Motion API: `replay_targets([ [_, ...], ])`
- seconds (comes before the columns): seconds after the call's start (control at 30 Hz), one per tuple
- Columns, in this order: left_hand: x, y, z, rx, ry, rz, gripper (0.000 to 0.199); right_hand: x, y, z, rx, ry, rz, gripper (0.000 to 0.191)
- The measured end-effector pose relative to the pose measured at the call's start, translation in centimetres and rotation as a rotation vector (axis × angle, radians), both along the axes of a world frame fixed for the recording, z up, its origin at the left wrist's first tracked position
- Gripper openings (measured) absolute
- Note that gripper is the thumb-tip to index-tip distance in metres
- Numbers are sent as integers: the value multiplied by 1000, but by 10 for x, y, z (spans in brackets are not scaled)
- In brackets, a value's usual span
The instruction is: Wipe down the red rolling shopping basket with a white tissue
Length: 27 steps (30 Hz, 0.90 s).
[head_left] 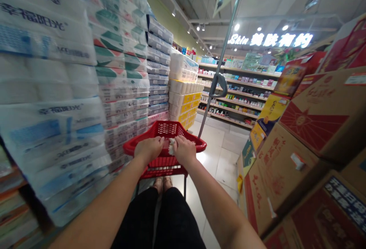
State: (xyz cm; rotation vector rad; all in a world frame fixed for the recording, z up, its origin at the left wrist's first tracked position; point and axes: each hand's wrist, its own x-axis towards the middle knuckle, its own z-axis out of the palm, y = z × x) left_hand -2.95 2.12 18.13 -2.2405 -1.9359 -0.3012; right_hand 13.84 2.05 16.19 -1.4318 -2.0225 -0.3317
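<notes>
A red plastic shopping cart (168,128) stands right in front of my body. My left hand (149,149) is closed over its near red bar, knuckles up. Close beside it, my right hand (185,150) grips the same bar. A small crumpled whitish piece (171,146), perhaps tissue, sticks out between the two hands, next to my right thumb. Little of the basket's inside shows, as the bar and my hands cover it. From the cart's right side a tall grey pole (221,56) rises, with a grey hook-like handle (219,85) partway up.
Stacked toilet-paper packs (57,127) and tissue packs (121,69) wall the left side. Cardboard cartons (286,165) crowd the right. Pale floor tiles (225,169) run between them toward shelves (238,92) of small boxes and bottles under a lit sign (270,40).
</notes>
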Motion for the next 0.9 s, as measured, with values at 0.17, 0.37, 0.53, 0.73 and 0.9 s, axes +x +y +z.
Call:
replay_targets([
  [0.17, 0, -1, 1, 18, -28, 43, 58, -2, 2, -3, 23, 8, 7, 23],
  [0.37, -3, 3, -1, 50, -42, 40, 60, -7, 0, -13, 78, 26, 6, 27],
  [0.53, -5, 6, -5, 52, -56, 32, 58, -8, 0, -6, 14, -7, -5, 30],
  [0.73, -7, 5, -7, 58, -78, 31, 54, -2, 10, 10, -216, 6, 19, 38],
  [0.9, -6, 6, -7, 67, -117, 75, 54, 6, -1, -11, 51, -15, 88, 35],
])
